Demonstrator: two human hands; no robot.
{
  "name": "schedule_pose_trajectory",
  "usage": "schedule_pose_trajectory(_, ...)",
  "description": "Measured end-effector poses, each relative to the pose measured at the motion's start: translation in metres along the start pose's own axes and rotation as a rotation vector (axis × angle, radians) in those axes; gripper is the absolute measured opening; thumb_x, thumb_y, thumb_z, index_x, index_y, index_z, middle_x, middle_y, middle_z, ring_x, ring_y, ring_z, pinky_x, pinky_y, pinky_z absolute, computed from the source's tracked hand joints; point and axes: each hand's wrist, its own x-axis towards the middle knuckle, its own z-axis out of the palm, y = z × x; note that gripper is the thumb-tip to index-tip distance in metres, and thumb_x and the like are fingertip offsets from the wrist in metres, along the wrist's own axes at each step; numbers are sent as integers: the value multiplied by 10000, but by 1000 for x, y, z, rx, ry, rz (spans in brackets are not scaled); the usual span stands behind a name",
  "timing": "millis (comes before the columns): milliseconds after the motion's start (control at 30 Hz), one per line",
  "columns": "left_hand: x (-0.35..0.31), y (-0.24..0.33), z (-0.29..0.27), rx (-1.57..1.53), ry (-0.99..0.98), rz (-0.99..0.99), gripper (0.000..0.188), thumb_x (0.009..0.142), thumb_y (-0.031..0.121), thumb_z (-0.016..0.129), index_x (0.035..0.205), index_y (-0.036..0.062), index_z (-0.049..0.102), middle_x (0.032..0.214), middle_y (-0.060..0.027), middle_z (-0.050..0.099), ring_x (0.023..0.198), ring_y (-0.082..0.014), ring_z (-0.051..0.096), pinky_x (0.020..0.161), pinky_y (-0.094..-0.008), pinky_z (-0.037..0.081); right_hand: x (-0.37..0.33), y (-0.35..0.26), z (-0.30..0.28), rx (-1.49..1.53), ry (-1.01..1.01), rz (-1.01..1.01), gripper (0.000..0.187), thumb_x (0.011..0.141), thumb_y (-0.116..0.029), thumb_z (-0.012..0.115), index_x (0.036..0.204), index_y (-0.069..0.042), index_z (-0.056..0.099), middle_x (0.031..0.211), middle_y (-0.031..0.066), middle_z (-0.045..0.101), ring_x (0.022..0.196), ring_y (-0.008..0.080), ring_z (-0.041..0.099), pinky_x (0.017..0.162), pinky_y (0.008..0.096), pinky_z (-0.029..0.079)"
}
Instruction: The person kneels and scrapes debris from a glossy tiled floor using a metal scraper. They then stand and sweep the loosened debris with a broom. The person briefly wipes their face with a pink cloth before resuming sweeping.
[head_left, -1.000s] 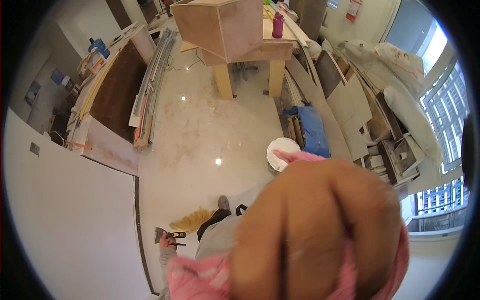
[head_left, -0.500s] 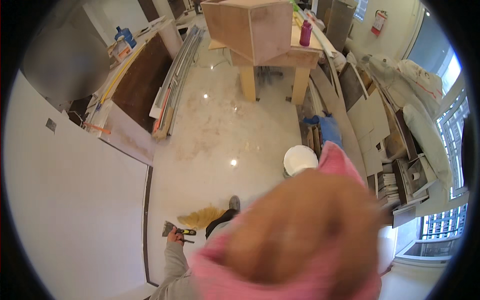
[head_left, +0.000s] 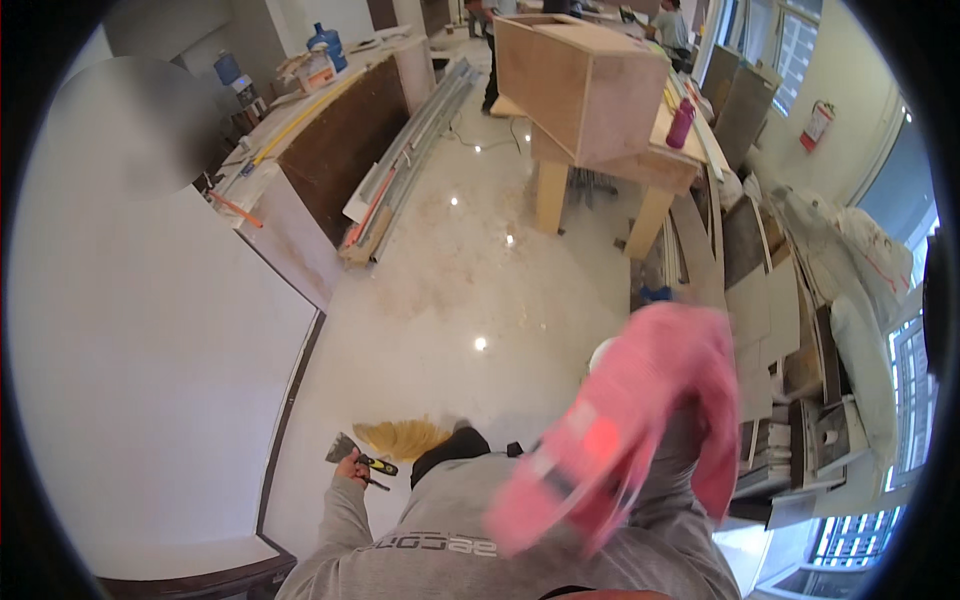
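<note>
My left hand [head_left: 350,468] is closed around a putty knife, its flat metal blade [head_left: 342,447] pointing up and left and its black-and-yellow handle [head_left: 378,465] to the right. A second thin dark handle [head_left: 376,484] sticks out just below. On the right, a pink cloth [head_left: 625,400] hangs in the air close to me, blurred by motion. My right sleeve [head_left: 682,440] rises behind it; the cloth covers my right hand, which holds it up. The straw-coloured bristles of a broom [head_left: 400,438] lie on the floor beyond my left hand.
A white bucket [head_left: 601,354] stands partly behind the cloth. Ahead is a worktable with a wooden box [head_left: 585,90] and a magenta bottle [head_left: 682,124]. Metal strips [head_left: 420,150] lie along the left counter; boards [head_left: 765,310] lean at right. People [head_left: 668,28] are in the background.
My right hand and the pink cloth have moved away from the camera, and the cloth now hides the hand. The view has tilted up and left. My left hand keeps the putty knife.
</note>
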Motion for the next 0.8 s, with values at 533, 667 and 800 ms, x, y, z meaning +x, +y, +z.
schedule_pose_trajectory(533,15,55,7,-29,39,-5,168,955,233,572,873,138,460,611,11,342,421,-73,309,324,-181,217,-138,85,15,-664,13,283,201,703,-155,664,846,-14,654,718,91,614,603,185,571,553,295,464)
schedule_pose_trajectory(667,37,75,12,-1,68,2,188,949,224,585,860,145,439,612,15,336,414,-75,283,331,-192,211,-113,54,56,15,-185,992,164,766,-123,606,889,-18,637,728,-22,554,638,83,502,550,237,422)
schedule_pose_trajectory(800,38,89,15,-36,45,-39,197,945,224,594,852,140,442,606,13,337,405,-78,279,331,-196,212,-140,96,78,-88,-446,1155,295,775,-200,607,982,8,639,822,35,613,740,133,558,646,277,465)
